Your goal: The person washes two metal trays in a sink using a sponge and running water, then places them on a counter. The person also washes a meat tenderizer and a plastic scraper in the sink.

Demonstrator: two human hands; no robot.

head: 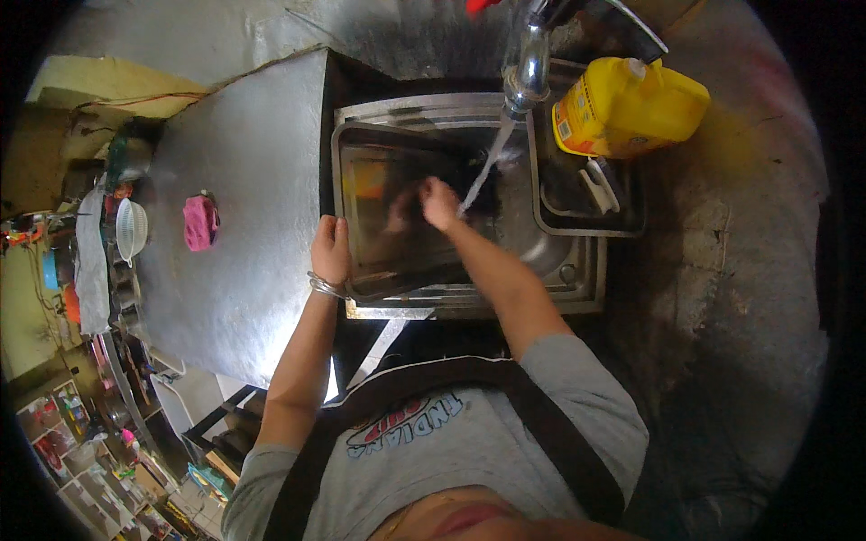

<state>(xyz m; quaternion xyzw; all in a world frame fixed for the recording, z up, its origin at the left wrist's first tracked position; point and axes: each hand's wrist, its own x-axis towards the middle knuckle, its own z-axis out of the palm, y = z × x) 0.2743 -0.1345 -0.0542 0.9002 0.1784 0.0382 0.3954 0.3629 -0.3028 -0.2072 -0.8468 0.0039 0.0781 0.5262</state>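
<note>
My left hand (331, 251) grips the left rim of a rectangular metal tray (379, 253), its wrist wearing metal bangles. The tray rests in a stainless steel sink (587, 274), and its shiny inner face mirrors a hand and something yellow. Over the tray, my right hand (441, 205) is blurred, with its fingers curled; whether it holds anything is not clear. A stream of water (488, 162) falls from the chrome faucet (528, 84) close beside that hand.
A yellow plastic jug (636, 108) stands at the right by a smaller dark tray (588, 226), which contains a white object (601, 189). Left of the sink, a pink cloth or sponge (200, 223) lies on the metal counter (264, 169). A white plastic colander (131, 231) sits farther left.
</note>
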